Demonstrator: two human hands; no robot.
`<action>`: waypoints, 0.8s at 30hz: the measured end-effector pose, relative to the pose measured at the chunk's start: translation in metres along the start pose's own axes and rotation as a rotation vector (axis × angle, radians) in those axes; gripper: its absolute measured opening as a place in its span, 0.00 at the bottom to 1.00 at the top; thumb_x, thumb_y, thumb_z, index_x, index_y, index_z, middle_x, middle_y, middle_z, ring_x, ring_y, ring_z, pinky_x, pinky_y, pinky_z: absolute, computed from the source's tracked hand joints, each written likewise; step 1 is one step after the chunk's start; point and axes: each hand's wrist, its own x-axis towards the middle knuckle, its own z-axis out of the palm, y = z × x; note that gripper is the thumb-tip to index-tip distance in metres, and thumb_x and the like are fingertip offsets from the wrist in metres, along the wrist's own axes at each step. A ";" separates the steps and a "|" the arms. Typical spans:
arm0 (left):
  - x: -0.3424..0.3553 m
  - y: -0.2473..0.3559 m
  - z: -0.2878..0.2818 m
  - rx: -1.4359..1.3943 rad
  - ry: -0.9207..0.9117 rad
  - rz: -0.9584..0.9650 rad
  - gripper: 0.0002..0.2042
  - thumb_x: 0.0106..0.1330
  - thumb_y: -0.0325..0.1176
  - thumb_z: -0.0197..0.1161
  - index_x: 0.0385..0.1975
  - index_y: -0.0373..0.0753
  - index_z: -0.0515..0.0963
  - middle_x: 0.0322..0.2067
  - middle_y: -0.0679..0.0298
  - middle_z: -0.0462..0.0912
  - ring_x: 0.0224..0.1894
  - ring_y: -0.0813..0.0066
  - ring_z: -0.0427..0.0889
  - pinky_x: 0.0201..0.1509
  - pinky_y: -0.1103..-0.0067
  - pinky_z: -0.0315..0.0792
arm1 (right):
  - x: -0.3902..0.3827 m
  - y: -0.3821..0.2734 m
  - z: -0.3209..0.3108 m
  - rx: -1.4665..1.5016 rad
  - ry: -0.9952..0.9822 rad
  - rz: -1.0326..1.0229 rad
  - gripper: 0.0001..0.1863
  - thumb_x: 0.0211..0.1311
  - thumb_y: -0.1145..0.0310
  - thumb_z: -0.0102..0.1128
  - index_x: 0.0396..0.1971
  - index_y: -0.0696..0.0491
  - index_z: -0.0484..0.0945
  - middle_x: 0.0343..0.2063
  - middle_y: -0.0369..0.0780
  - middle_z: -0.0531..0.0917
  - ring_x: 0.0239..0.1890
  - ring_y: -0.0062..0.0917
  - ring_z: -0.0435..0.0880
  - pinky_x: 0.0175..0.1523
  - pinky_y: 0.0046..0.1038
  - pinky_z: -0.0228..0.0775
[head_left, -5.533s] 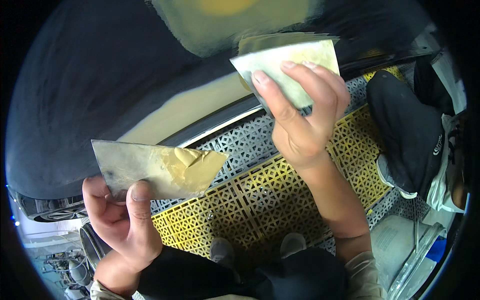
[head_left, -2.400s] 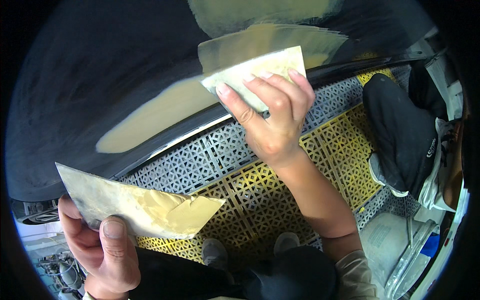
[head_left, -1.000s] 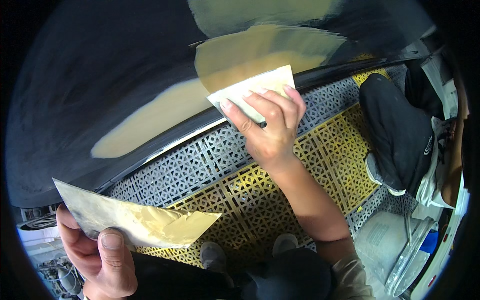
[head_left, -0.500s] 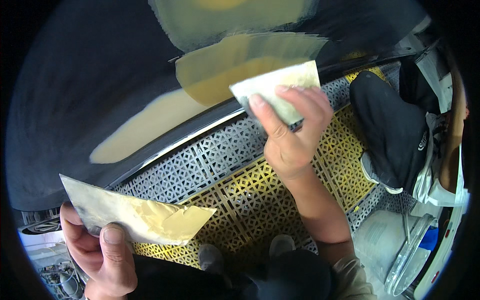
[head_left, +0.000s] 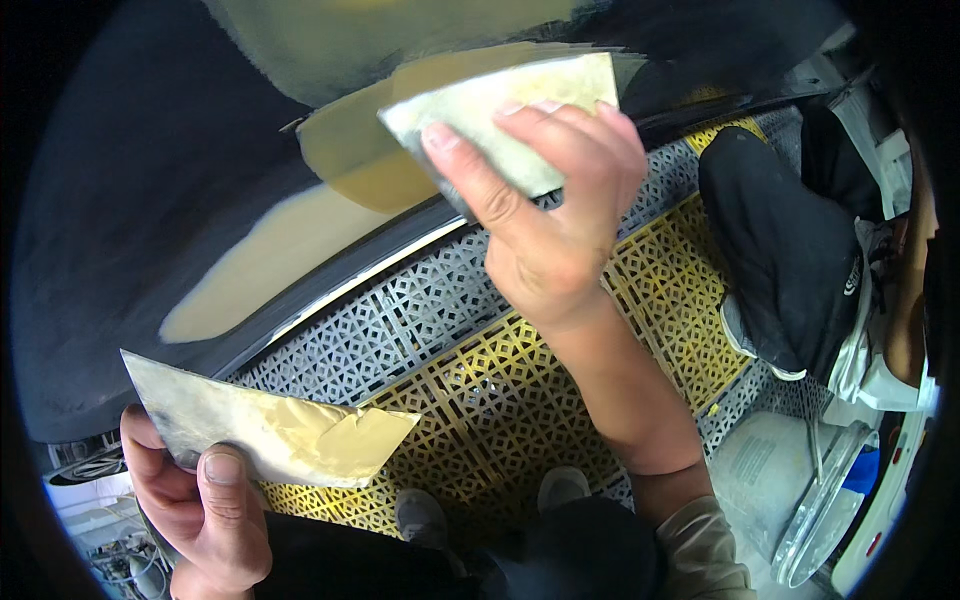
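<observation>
- At the far centre of the head view, a pale spreader (head_left: 510,110) is gripped by the right hand (head_left: 545,225); the thumb is pressed on its near face and the fingers (head_left: 590,150) are curled together over its right part, clamped on it.
- The spreader's far edge is held against the dark panel (head_left: 130,200), on a patch of yellowish filler (head_left: 370,150) spread across that panel.
- A second streak of filler (head_left: 250,275) is seen lower left on the panel, just above its curved edge.
- At the near left, a flat board (head_left: 260,435) is held by the left hand (head_left: 200,500); the thumb is laid on top near the board's near edge and the fingers are wrapped beneath, clamped on it.
- A lump of filler (head_left: 340,440) is carried on the right part of the board, which is pointed to the right.
- The two hands are kept well apart, the board near and left, the spreader far and centre.
- Below both, a grating (head_left: 470,400) of grey and yellow tiles is seen as the floor.
- At the right, a dark trouser leg (head_left: 790,270) of another person is seen on the grating, with a light shoe beside it.
- At the near centre, the person's own shoes (head_left: 560,490) are seen on the grating.
</observation>
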 end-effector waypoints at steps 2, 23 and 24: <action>0.001 -0.002 0.002 0.008 -0.002 -0.008 0.16 0.75 0.36 0.64 0.51 0.35 0.67 0.47 0.61 0.78 0.50 0.76 0.78 0.62 0.76 0.71 | -0.015 -0.002 0.007 -0.013 0.015 0.026 0.15 0.53 0.64 0.70 0.41 0.35 0.92 0.44 0.28 0.80 0.51 0.26 0.77 0.66 0.43 0.59; -0.004 0.008 0.011 0.030 0.005 0.005 0.16 0.75 0.37 0.64 0.50 0.36 0.66 0.45 0.62 0.77 0.48 0.77 0.77 0.59 0.77 0.72 | -0.018 0.021 -0.027 -0.004 0.029 0.048 0.15 0.53 0.66 0.74 0.42 0.37 0.92 0.47 0.32 0.82 0.51 0.30 0.78 0.62 0.42 0.62; -0.004 0.007 0.011 0.026 0.005 0.001 0.16 0.75 0.37 0.64 0.50 0.36 0.66 0.45 0.62 0.77 0.48 0.77 0.77 0.59 0.77 0.72 | -0.011 0.023 -0.025 -0.006 0.029 0.033 0.15 0.53 0.67 0.73 0.43 0.38 0.92 0.47 0.33 0.82 0.51 0.31 0.78 0.62 0.42 0.63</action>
